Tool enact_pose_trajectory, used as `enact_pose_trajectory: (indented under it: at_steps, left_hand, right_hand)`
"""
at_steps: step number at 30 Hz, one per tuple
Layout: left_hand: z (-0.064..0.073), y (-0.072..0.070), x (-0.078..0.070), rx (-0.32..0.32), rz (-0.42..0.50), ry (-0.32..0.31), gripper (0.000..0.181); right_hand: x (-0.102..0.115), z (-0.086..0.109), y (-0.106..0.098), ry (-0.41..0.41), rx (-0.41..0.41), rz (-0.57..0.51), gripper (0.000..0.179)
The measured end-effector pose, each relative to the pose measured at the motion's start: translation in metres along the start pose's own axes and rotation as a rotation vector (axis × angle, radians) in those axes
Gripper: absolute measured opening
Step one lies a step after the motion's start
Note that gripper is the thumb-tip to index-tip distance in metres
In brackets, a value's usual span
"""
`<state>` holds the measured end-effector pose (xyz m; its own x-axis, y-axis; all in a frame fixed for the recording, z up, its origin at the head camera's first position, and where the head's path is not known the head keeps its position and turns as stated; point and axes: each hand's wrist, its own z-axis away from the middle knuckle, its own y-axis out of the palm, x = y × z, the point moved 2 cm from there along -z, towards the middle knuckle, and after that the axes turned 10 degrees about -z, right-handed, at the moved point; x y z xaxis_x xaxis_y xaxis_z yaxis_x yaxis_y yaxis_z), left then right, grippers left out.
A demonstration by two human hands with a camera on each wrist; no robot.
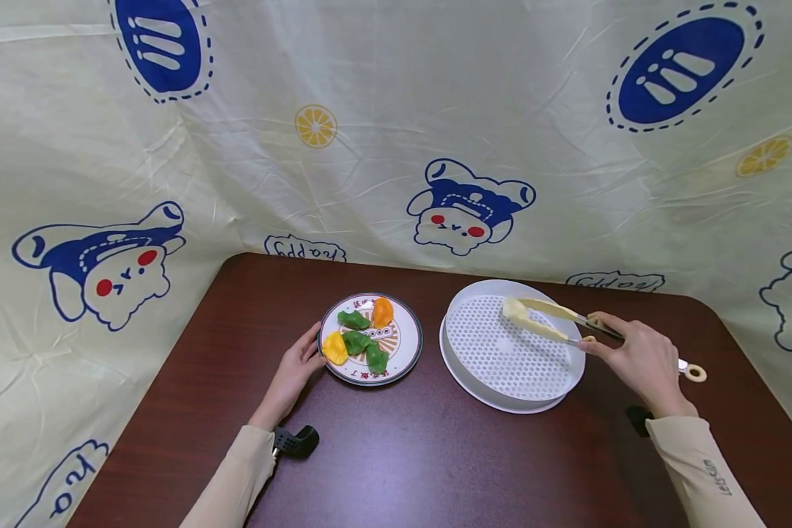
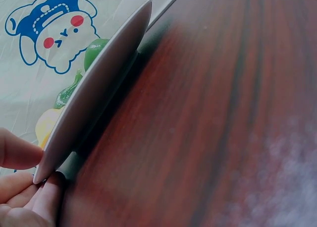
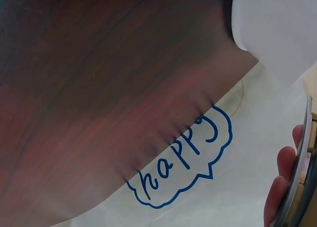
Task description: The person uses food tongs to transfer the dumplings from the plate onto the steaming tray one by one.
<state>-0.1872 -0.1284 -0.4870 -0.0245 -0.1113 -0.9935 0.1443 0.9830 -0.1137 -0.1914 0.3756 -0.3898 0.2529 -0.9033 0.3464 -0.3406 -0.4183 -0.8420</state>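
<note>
My left hand (image 1: 295, 370) pinches the left rim of a patterned plate (image 1: 405, 341), thumb on top and fingers beneath, as the left wrist view shows. Lying on the plate are green pieces (image 1: 376, 358), an orange piece (image 1: 383, 312) and a yellow piece (image 1: 334, 347), all soft-looking and lumpy. A pair of tongs (image 1: 554, 308) with cream tips is gripped in my right hand (image 1: 643, 359). Between the tips sits a pale yellow piece (image 1: 513, 309), over the far part of a round white perforated tray (image 1: 488, 359). In the right wrist view, fingers (image 3: 286, 160) curl along the tongs.
The tray rests on a slightly offset white round base (image 1: 475, 392). Both stand to the right of the plate on a dark brown table (image 1: 383, 469). A pale printed sheet (image 1: 369, 198) hangs behind the table's far edge.
</note>
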Motion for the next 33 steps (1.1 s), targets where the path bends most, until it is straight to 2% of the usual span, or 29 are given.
enact_pose_trajectory:
  at_steps: [7,20,26,33]
  left_hand:
    - [-0.002,0.0,0.0,-0.009,0.006,-0.062,0.065]
    - [-0.002,-0.001,0.001,0.001,-0.008,-0.053,0.065]
    - [-0.002,-0.001,0.0,-0.001,-0.002,-0.046,0.065]
    - [-0.002,0.0,-0.001,0.008,-0.008,-0.052,0.065]
  right_hand:
    - [-0.002,-0.001,0.004,-0.011,0.039,0.023,0.056]
    - [0.001,0.0,0.004,0.024,0.083,0.01,0.06]
    - [0.017,0.001,0.001,0.02,0.067,-0.015,0.059]
    - [0.05,0.0,0.004,-0.012,0.045,-0.06,0.057]
